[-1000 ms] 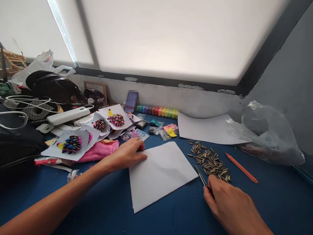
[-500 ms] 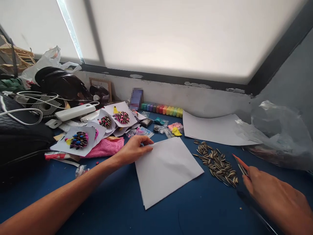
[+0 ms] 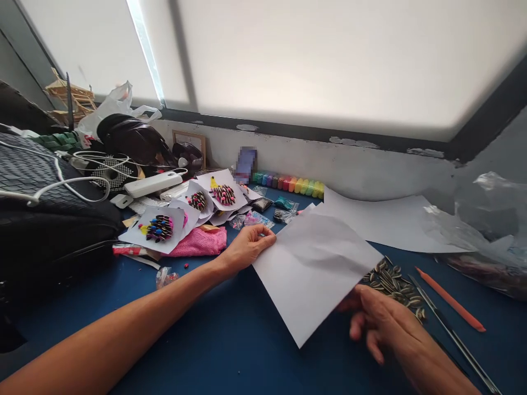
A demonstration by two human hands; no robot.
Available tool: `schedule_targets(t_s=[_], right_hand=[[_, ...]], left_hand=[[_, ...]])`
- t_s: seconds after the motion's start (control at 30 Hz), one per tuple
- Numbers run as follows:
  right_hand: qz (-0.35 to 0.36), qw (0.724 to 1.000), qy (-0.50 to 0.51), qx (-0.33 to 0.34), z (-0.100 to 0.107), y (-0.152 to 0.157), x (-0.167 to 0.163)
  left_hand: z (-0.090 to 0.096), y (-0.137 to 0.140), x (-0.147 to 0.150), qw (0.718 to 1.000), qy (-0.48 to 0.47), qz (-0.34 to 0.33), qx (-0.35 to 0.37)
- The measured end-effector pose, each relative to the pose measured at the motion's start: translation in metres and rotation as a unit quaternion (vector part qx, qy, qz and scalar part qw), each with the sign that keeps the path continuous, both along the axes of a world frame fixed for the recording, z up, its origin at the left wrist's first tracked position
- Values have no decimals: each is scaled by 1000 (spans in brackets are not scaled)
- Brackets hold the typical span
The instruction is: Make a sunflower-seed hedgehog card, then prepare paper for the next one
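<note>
My left hand (image 3: 250, 245) pinches the upper left edge of a white sheet of paper (image 3: 313, 263) between thumb and fingers. The sheet is raised and tilted above the blue table. At its lower right edge, my right hand (image 3: 381, 318) grips the paper with thumb and forefinger; the forefinger is partly hidden behind it, and the other fingers hang loosely curled. Striped sunflower seeds (image 3: 391, 282) lie in a pile just beyond the right hand, partly covered by the paper. An orange pencil (image 3: 450, 299) rests on the table beside a long, thin metal tool (image 3: 457, 334).
Paper cards with seed-covered figures (image 3: 160, 227) lie on the left by a pink cloth (image 3: 200, 241). A row of coloured clay blocks (image 3: 290, 184) lines the wall. Another white sheet (image 3: 382, 219) and a clear plastic bag (image 3: 481, 219) sit at the back right. A black bag (image 3: 53, 208) stands left.
My right hand has let go of the orange pencil and moved left to the paper's edge. The paper has come up off the table in my left hand. The view has swung left.
</note>
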State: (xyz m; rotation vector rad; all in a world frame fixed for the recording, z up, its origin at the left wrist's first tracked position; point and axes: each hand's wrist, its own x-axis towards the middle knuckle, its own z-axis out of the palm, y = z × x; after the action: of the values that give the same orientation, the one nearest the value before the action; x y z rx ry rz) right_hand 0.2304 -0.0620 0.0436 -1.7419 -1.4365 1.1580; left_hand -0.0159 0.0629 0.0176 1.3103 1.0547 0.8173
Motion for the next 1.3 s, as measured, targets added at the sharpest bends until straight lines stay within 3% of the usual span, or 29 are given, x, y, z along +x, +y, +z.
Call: schedule_targets(t_s=[0.1,0.27,0.5,0.73,0.97,1.2,1.3], right_hand=[[-53,996,71,-11,-5,3,-9],[-92,992,87,12,-7,17,-11],[-113,991,69,28,-13,20,-10],[-157,987,19,38,-21,20,6],[-155,985,-20,73,-12,16,22],[-150,985,3,84,4,13,16],[-142,986,14,91,5,12,16]], left_hand=[[1,-4,5,1000,-14,-10,-10],[4,-4,6,999,-45,3,-8],[6,-3,5,995,-90,-28,-14],[1,2,2,993,-121,1,-6],[-6,14,-4,993,-108,53,10],[9,52,1,993,-49,84,62],[17,57,6,988,-19,96,119]])
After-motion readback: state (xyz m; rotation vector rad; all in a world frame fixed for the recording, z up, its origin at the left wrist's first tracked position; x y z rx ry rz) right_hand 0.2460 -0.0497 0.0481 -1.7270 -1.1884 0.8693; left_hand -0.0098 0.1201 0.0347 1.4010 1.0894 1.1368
